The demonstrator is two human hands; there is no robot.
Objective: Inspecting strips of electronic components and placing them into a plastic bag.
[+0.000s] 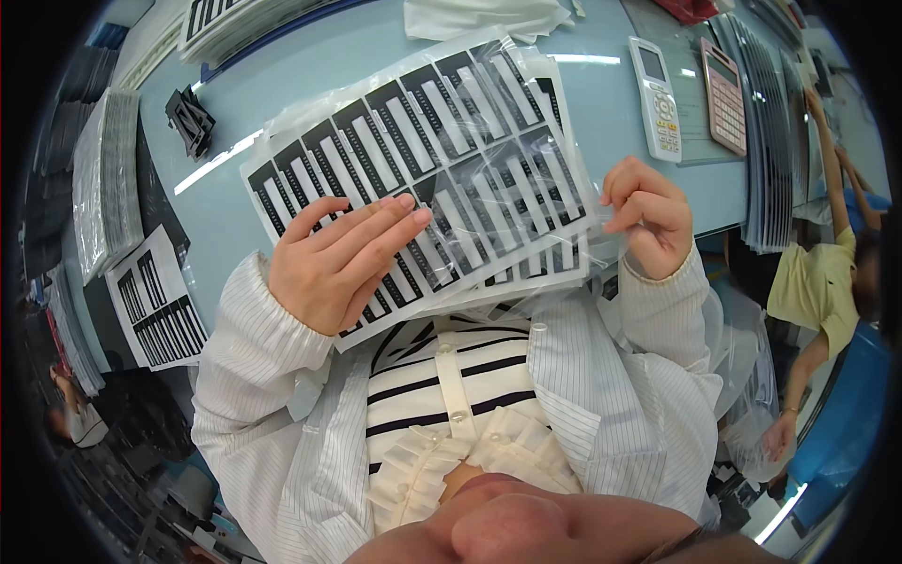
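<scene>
A white sheet [381, 155] with rows of black die-cut-looking shapes lies tilted on the table before me, under clear plastic film that catches the light. More patterned sheets [543, 268] stick out beneath it at the lower right. My left hand [343, 258] rests flat on the lower left part of the sheet, fingers stretched toward its middle. At the right edge, my right hand [651, 221] has its thumb and fingers pinched on a loose edge of the clear plastic film [604, 224]. Its fingertips partly hide that edge.
Beyond the sheet lie a white calculator [655, 103], a pink calculator [723, 99] and white crumpled plastic [484, 16]. Small black pieces [191, 122] sit at the left, near stacked sheets [111, 188] and a printed sheet [158, 301]. Thin panels [770, 141] stand right; a co-worker's yellow sleeve [813, 291] shows beyond.
</scene>
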